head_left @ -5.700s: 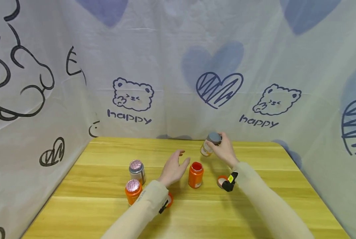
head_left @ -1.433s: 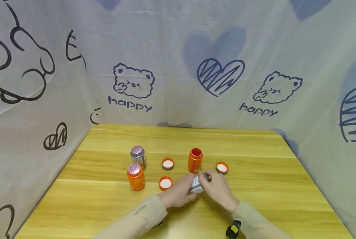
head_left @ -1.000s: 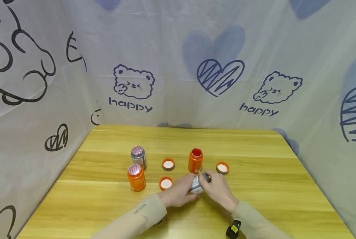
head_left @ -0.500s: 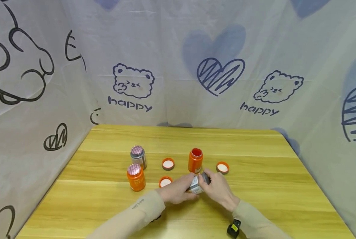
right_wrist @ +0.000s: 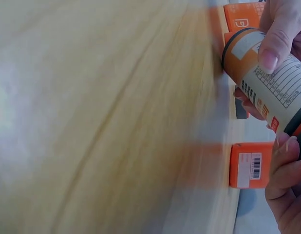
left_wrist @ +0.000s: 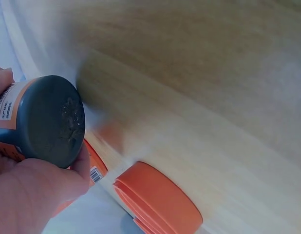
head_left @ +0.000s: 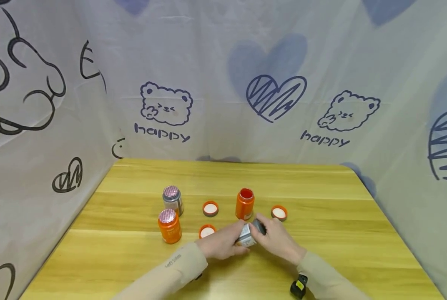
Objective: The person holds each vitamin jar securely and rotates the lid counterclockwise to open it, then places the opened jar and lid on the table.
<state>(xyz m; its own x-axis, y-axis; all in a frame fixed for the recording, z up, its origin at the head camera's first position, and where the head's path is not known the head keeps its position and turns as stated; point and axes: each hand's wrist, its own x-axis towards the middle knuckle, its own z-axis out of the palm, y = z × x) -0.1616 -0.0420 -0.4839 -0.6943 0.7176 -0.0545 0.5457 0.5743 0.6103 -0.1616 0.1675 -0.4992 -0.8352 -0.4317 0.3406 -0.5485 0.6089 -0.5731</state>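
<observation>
A small labelled bottle (head_left: 246,236) with a grey cap lies tilted between both hands, low over the table. My left hand (head_left: 223,242) grips its body; in the left wrist view its dark grey base (left_wrist: 53,122) faces the camera. My right hand (head_left: 277,241) holds the grey cap end, thumb and fingers curled round it. In the right wrist view the label (right_wrist: 274,83) shows white and orange, with the left thumb across it. Just behind the hands stands an orange bottle (head_left: 244,205) with its mouth uncovered.
At left stand a grey bottle (head_left: 172,202) and an orange bottle (head_left: 169,227), both with foil-like tops. Upturned orange caps with white liners lie about: one cap (head_left: 210,208) behind, one cap (head_left: 207,231) by my left hand, one cap (head_left: 279,213) at right.
Earlier my right hand held the grey-capped bottle at the table's back while my left was empty; now both hold it nearer the front. Lately the right wrist has shifted slightly right.
</observation>
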